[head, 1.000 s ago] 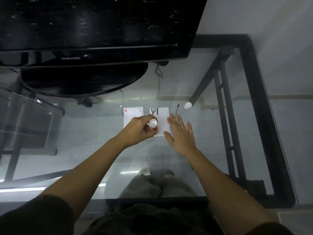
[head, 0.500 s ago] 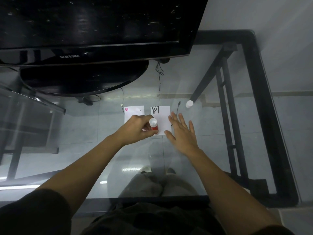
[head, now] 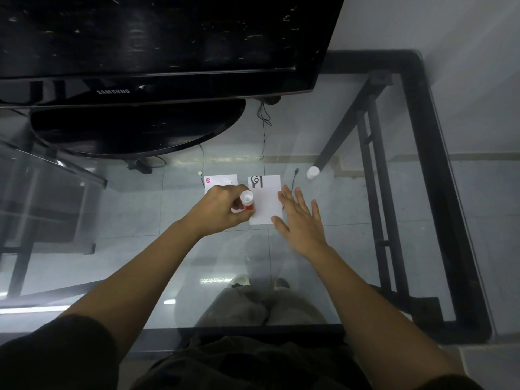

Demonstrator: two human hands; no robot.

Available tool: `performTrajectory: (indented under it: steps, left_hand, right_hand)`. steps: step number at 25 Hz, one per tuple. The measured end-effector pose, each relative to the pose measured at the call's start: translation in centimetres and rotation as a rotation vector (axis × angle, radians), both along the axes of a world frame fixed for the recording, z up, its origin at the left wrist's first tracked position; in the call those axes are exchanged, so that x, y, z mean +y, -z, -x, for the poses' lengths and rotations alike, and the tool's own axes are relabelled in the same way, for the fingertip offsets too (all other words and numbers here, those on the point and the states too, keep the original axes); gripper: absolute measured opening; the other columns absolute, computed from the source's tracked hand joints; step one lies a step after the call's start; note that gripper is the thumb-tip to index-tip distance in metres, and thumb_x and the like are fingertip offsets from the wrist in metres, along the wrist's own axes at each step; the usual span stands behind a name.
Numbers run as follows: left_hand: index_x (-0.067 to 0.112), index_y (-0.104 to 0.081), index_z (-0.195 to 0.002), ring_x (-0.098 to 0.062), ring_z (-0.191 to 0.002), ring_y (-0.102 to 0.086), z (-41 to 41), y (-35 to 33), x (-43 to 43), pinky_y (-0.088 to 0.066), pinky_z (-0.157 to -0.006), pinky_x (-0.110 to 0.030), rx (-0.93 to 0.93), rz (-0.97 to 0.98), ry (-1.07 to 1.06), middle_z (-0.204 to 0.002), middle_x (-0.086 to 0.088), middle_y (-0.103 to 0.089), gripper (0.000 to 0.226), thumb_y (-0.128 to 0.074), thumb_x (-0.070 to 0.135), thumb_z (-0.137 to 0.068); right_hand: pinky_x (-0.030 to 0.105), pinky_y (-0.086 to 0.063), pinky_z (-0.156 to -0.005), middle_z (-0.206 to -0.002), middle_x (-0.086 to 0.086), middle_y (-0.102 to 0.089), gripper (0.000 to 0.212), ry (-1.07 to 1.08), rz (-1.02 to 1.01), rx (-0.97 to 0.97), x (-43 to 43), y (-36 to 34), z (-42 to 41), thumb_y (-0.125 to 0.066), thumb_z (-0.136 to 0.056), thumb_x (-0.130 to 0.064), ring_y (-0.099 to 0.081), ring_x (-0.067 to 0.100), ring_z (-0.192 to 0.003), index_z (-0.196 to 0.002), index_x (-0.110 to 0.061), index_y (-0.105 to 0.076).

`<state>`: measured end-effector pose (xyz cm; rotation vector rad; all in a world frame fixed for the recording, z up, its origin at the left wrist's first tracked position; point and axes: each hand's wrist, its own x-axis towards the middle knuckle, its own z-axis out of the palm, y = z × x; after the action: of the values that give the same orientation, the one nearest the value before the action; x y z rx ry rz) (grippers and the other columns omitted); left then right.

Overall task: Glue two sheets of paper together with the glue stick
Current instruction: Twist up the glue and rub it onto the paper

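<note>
The glue stick [head: 247,201] is gripped upright in the left hand [head: 222,211], at the left edge of the marked sheet [head: 266,199]. The right hand [head: 299,220] is laid flat, fingers spread, on that sheet's right edge. The second sheet [head: 221,182] is left beside it on the glass surface [head: 351,235].

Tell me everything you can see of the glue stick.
The glue stick is a small tube with a red body and a white round end facing the camera. It stands roughly upright, tilted a little, gripped in the left hand, its lower end at the left edge of the right-hand paper sheet. Its cap appears to be off.
</note>
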<state>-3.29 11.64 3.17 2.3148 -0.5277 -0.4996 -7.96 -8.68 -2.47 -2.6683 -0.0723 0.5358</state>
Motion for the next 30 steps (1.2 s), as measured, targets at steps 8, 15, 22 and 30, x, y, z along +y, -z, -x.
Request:
performTrajectory:
  steps: [8, 15, 22, 30]
  left_hand:
    - [0.011, -0.066, -0.094, -0.018, -0.083, -0.065, -0.8, -0.2, 0.1, -0.055, -0.076, -0.031, -0.001, -0.017, 0.003, -0.092, -0.005, -0.070, 0.020, -0.069, 0.026, -0.082]
    - [0.012, -0.065, -0.095, -0.015, -0.078, -0.066, -1.7, -0.4, -1.0, -0.057, -0.076, -0.031, 0.019, -0.035, 0.130, -0.093, -0.006, -0.072, 0.024, -0.072, 0.027, -0.079]
    - [0.014, -0.065, -0.093, -0.018, -0.081, -0.066, -6.1, -1.0, -0.9, -0.055, -0.080, -0.039, -0.055, -0.061, -0.043, -0.089, -0.005, -0.073, 0.022, -0.072, 0.029, -0.079]
    - [0.010, -0.067, -0.095, -0.018, -0.081, -0.068, -0.5, -0.5, -1.4, -0.057, -0.078, -0.038, 0.058, 0.021, 0.078, -0.093, -0.006, -0.072, 0.024, -0.073, 0.025, -0.078]
  right_hand:
    - [0.041, 0.011, -0.112, -0.157, -0.007, -0.001, 0.062, -0.002, 0.006, -0.009, 0.0, 0.3, -0.1, -0.035, -0.094, -0.047, 0.009, 0.014, -0.143, -0.146, -0.026, -0.009]
    - [0.040, 0.012, -0.111, -0.157, -0.006, -0.003, 0.060, -0.007, 0.003, -0.019, -0.1, 0.7, 0.0, -0.035, -0.094, -0.046, 0.009, 0.014, -0.143, -0.145, -0.026, -0.011]
    - [0.041, 0.010, -0.111, -0.157, -0.006, -0.004, 0.060, -0.017, 0.003, -0.029, -0.2, 0.7, -0.1, -0.035, -0.094, -0.045, 0.007, 0.015, -0.144, -0.145, -0.026, -0.011]
    - [0.042, 0.011, -0.113, -0.157, -0.007, -0.001, 0.061, -0.011, 0.005, -0.003, -0.2, 0.6, 0.0, -0.032, -0.094, -0.047, 0.009, 0.014, -0.143, -0.146, -0.027, -0.009]
